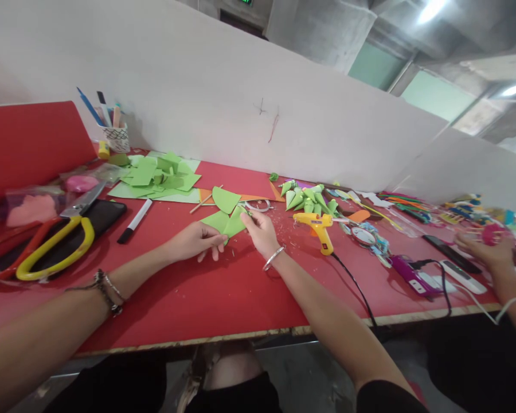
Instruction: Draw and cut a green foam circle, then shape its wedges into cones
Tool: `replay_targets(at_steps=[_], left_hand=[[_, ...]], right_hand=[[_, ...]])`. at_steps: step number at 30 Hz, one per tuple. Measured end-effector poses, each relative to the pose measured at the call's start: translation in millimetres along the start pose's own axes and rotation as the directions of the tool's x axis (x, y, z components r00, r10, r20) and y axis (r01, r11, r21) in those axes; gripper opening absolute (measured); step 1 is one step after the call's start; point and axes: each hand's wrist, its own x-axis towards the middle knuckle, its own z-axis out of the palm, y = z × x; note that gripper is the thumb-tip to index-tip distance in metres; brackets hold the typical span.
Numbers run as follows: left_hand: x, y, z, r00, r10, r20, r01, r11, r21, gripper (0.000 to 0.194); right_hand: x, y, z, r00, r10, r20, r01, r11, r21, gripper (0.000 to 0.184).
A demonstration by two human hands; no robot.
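A green craft sheet piece (235,228) is pinched between my two hands above the red table. My right hand (260,232) grips its upper right edge with thumb and fingers. At its lower left corner, the thumb and forefinger of my left hand (199,240) close on it, the other fingers hanging below. Just beyond my fingers lie a rounded green piece (226,199) and another green piece (215,220), partly covered. A thin wooden stick (201,203) and a roll of clear tape (258,205) are close by.
Large scissors (86,241), a marker (135,221) and a pile of green pieces (161,175) lie left. Rightward are green cones (307,198), a yellow glue gun (320,226) with a trailing cord, a purple power strip (415,276), and another person's hand (490,252).
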Motion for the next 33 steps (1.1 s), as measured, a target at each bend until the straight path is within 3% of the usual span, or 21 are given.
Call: replay_targets(at_steps=[11,14,18,23,26,29,33], left_hand=[[2,-5,-6.9,0.998,0.047,-0.035,-0.043,0.992,0.118,0.034],[3,-7,-7.9,0.986,0.062,-0.153,-0.048,0.995,0.091,0.031],[2,-7,-10.4,0.935,0.082,-0.345,-0.071,0.997,0.043,0.033],[1,-6,-12.6,0.887,0.051,-0.459,-0.043,0.999,0.029,0.044],[3,-5,-10.8,0.894,0.115,-0.434,-0.105,0.993,0.047,0.037],[4,-3,-6.1,0.913,0.256,-0.319,-0.236,0.967,0.099,0.028],[4,-3,-0.4,0.949,0.258,-0.181,-0.215,0.950,0.225,0.036]], right_hand=[[5,-4,-11,0.986,0.051,-0.159,-0.049,0.999,0.014,0.030],[4,-5,-10,0.985,0.066,-0.160,-0.064,0.998,0.021,0.029],[3,-6,-9,0.986,0.066,-0.154,-0.063,0.998,0.027,0.027],[5,-7,-9,0.992,0.081,-0.091,-0.070,0.990,0.125,0.021],[5,-8,-6,0.994,0.103,-0.022,-0.097,0.977,0.189,0.023],[1,-11,-1,0.987,0.104,0.121,-0.129,0.966,0.225,0.024],[-4,-13,7,0.964,0.114,0.240,-0.171,0.957,0.233,0.023]])
